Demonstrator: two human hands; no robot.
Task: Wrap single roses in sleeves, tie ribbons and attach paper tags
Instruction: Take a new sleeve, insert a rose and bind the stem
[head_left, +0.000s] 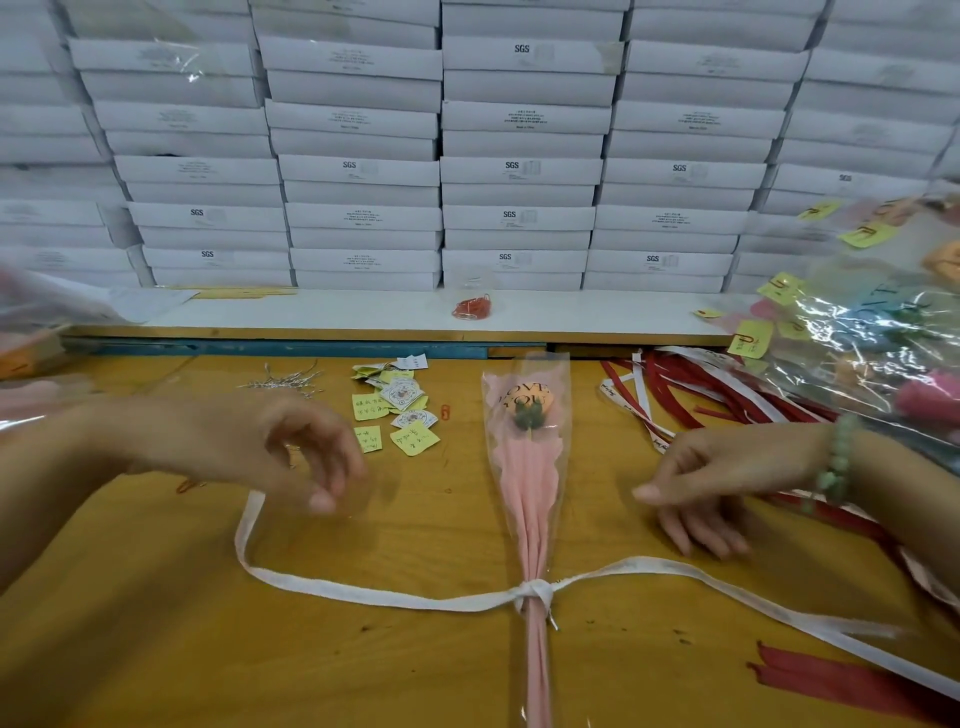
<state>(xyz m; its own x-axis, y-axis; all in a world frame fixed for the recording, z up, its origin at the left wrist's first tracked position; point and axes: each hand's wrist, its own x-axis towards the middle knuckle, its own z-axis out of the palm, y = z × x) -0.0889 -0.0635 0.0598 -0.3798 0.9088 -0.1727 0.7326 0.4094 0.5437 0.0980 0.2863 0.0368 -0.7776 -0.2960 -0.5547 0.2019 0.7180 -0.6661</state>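
A single rose (525, 408) with an orange "LOVE YOU" head lies in a clear sleeve with pink paper (527, 483) on the wooden table (156, 649), head away from me. A white ribbon (395, 601) is knotted round the sleeve's neck (535, 592), and its two ends trail left and right across the table. My left hand (291, 452) hovers over the ribbon's left end with loosely curled fingers that grip nothing I can see. My right hand (727, 480), wearing a green bead bracelet, hangs just above the right ribbon end, fingers relaxed and pointing down.
A pile of paper tags and yellow notes (397, 410) lies beyond the left hand, beside silver wire ties (285, 382) and a red clip (445, 412). Red and white ribbons (701, 395) and wrapped roses (872, 338) crowd the right. Stacked white boxes (363, 171) wall the back.
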